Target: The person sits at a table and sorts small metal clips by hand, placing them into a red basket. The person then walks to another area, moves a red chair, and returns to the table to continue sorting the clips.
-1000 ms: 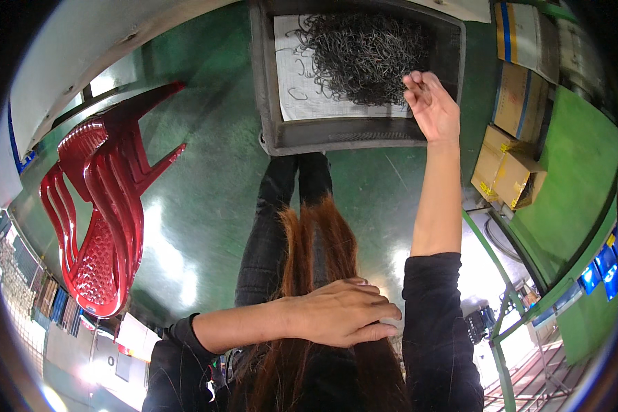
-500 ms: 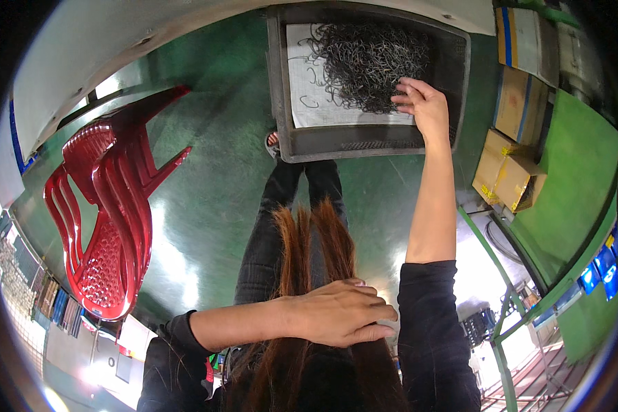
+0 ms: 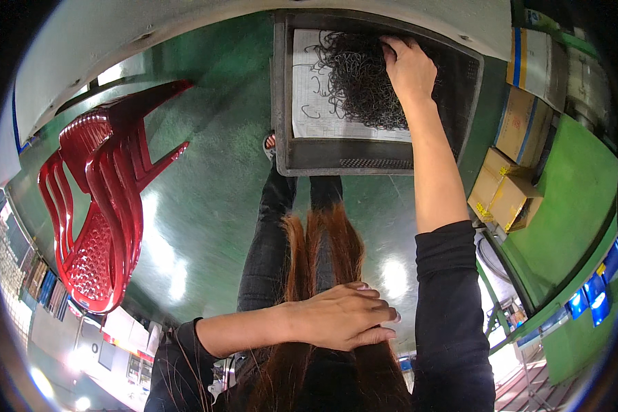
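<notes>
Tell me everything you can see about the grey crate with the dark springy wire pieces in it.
The grey crate is a shallow rectangular tray, plastic by its look, with perforated walls, standing on the green floor at the top of the view. A white printed sheet lines its bottom. On it lies a tangled heap of dark curly wire pieces. The right hand reaches in, resting on the heap.

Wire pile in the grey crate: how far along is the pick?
Done: the right hand is down on the pile of dark curly wire pieces in the grey crate. In hand: it is on the pile; whether it grips any cannot be told. The left hand holds back long reddish hair. Left: nothing is lifted out; most of the pile remains on the paper sheet.
</notes>
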`<state>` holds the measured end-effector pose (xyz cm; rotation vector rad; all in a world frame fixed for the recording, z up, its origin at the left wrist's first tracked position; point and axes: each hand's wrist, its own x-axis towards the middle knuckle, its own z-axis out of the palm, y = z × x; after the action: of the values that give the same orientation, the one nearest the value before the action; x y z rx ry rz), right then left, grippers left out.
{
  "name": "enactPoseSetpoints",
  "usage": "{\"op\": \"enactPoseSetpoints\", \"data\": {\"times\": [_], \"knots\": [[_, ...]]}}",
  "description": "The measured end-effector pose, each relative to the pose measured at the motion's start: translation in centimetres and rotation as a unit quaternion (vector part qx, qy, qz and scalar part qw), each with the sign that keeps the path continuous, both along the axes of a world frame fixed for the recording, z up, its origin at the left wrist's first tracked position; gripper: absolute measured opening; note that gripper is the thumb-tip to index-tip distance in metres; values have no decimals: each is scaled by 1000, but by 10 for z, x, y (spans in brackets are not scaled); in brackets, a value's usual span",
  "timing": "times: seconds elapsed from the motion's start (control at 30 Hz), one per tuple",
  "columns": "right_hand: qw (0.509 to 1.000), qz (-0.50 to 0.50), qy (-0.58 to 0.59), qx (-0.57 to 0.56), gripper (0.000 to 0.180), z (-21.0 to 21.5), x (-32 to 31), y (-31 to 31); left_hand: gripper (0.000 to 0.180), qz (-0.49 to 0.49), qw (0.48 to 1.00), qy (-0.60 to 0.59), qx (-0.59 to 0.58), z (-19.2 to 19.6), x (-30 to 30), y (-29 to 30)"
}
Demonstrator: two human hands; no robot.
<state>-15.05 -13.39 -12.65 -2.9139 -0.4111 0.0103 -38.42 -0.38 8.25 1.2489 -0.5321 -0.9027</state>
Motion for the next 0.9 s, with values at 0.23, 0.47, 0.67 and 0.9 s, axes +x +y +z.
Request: {"op": "enactPoseSetpoints", "data": {"times": [0.23,0.47,0.67,0.9], "knots": [[996,76,-33,-36,21,-13,4,-4,39,28,1000,-12,-2,-8,-5,-13],[989,111,-17,-91,22,-9,7,2,40,6,1000,2,3,-13,-5,-16],[988,113,-28,-100,20,-10,10,1,40,11,1000,-5,11,-14,-8,-15],[995,66,4,-78,16,15,1,-13,40,-21,1000,4,13,-15,-5,-13]]}}
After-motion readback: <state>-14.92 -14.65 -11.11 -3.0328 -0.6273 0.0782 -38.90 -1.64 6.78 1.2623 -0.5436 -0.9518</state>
